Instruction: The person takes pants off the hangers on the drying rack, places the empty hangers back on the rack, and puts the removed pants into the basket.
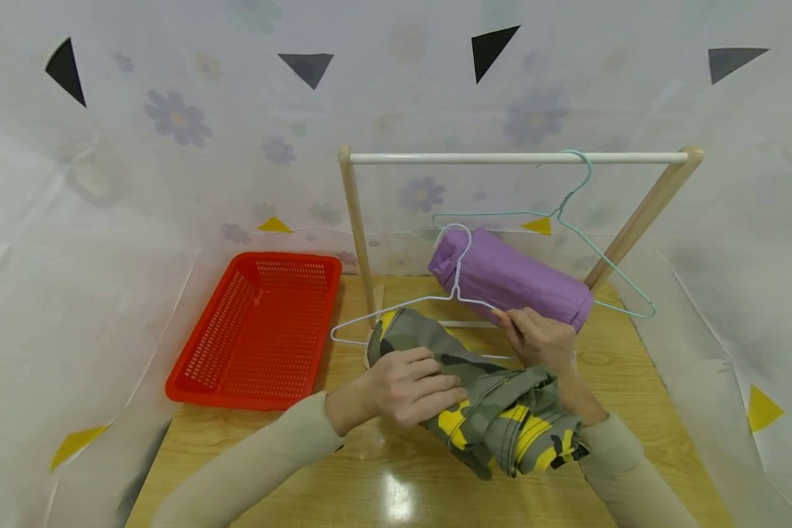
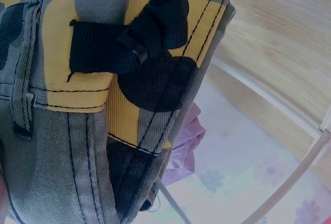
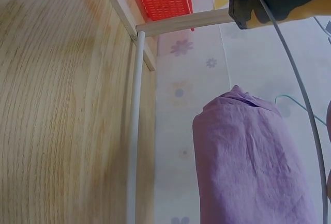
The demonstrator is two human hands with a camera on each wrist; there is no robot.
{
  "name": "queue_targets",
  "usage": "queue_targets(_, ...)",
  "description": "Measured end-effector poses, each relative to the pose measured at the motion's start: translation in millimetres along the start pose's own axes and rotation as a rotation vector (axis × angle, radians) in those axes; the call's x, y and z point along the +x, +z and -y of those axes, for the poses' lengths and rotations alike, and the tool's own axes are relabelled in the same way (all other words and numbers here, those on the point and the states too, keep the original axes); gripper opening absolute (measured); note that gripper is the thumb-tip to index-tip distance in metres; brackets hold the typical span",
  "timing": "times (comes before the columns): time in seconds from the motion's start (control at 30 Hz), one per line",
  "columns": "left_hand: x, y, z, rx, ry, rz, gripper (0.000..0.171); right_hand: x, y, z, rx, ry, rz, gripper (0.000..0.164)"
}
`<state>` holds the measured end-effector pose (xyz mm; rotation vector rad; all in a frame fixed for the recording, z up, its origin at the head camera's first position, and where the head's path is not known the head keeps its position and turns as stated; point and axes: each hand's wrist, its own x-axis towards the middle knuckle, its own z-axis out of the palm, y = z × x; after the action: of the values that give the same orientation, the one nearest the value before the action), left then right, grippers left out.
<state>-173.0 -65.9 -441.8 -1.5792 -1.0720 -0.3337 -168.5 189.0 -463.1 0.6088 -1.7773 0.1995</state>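
Note:
A pair of grey, yellow and black camouflage trousers [image 1: 482,396] hangs bunched over the table's front part. My left hand [image 1: 412,385] grips the trousers from above, its fingers curled over the cloth. Belt loops, stitching and a black strap [image 2: 129,43] show close up in the left wrist view. With its thumb and fingers, my right hand [image 1: 543,337] pinches the right shoulder of a white wire hanger [image 1: 458,282]. The trousers overlap the hanger's lower bar, hiding its middle. Behind that hand is a purple folded cloth [image 1: 515,275], draped on a mint-green hanger [image 1: 561,213].
A rack with a white rail [image 1: 435,158] and wooden legs [image 1: 358,227] stands at the back; the mint-green hanger hooks on its rail. To the left sits a red perforated basket [image 1: 270,352] on the wooden table [image 1: 369,484]. Flower-patterned sheeting [image 1: 237,183] encloses the table.

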Motion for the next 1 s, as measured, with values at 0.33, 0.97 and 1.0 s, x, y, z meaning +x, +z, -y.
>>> queue_targets(0.33, 5.1, -13.9, 1.9, -0.029, 0.018, -0.037, 0.025, -29.3, 4.6, -14.4, 0.017, 0.054, 0.052, 0.055)
queue_targets(0.97, 5.7, -42.6, 0.7, -0.042, -0.013, -0.050, 0.029, -35.1, -9.5, -18.5, -0.030, 0.123, 0.109, 0.056)
queue_targets(1.0, 4.4, -44.6, 0.9, -0.042, -0.018, -0.045, 0.029, -35.5, -10.4, -18.8, -0.029, 0.125, 0.109, 0.056)
